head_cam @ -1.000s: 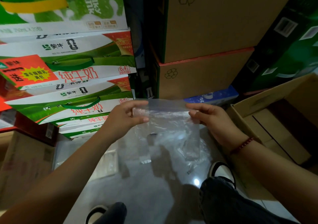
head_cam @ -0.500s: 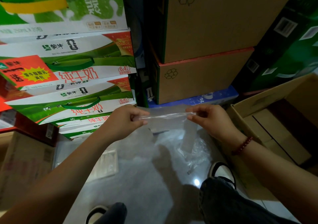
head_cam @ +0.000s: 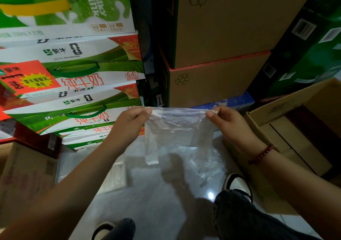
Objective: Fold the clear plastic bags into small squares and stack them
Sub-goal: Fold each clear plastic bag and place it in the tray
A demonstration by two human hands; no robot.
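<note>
A person looks down at their own two arms, which reach forward and hold a clear plastic bag (head_cam: 177, 129) up in the air between them. The left hand (head_cam: 132, 121) pinches the bag's top left corner, its fingers curled round the plastic. The right hand (head_cam: 226, 122) pinches the top right corner the same way, thumb and fingers closed on the edge. The top edge of the bag runs nearly level and taut from one hand to the other. Below that edge the crinkled bag hangs down, with a narrow strip dropping lowest on its left side.

Under the bag lies a pale, shiny floor (head_cam: 156, 199), and more clear plastic (head_cam: 212, 162) lies on it just below the bag's right side. Behind the bag stand two stacked brown cardboard boxes (head_cam: 217, 55). To the left of the bag sit stacked green and white milk cartons (head_cam: 73, 84) with red lettering. To the right of the bag is an open cardboard box (head_cam: 295, 129). A red bead bracelet (head_cam: 261, 155) circles the right wrist. A black and white shoe (head_cam: 238, 184) rests on the floor below the bag.
</note>
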